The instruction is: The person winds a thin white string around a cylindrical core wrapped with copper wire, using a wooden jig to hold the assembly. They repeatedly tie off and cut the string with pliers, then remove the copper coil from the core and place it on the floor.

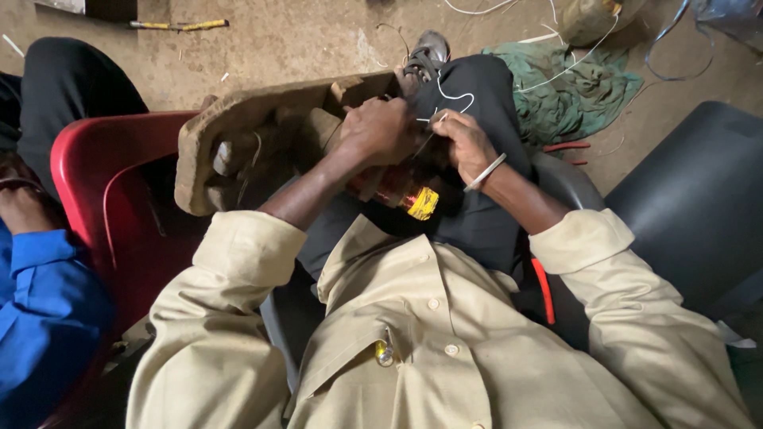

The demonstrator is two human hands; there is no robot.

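Two hands meet over my lap, close together near the middle of the view. My left hand [380, 129] is curled shut over the top of a reddish coil [395, 189] that rests on my dark trousers, its knuckles up and its fingers wrapped down out of sight. My right hand [463, 143], at three o'clock from the left, pinches a thin white wire [453, 99] between thumb and fingertips; the wire loops up toward twelve o'clock across my knee. A pale band [486, 171] sits on that right wrist. The coil lies just below both hands, at six o'clock from them, with a yellow patch [424, 203] on its near end. At nine o'clock from my left hand a worn wooden block [238, 119] leans across my leg and the red chair [103, 191] beside me, and my left forearm passes right along its edge. A green cloth [572, 91] lies crumpled on the dirt floor at two o'clock, with loose white wires trailing over it. At eight o'clock another person's blue sleeve [44, 310] shows by the red chair.
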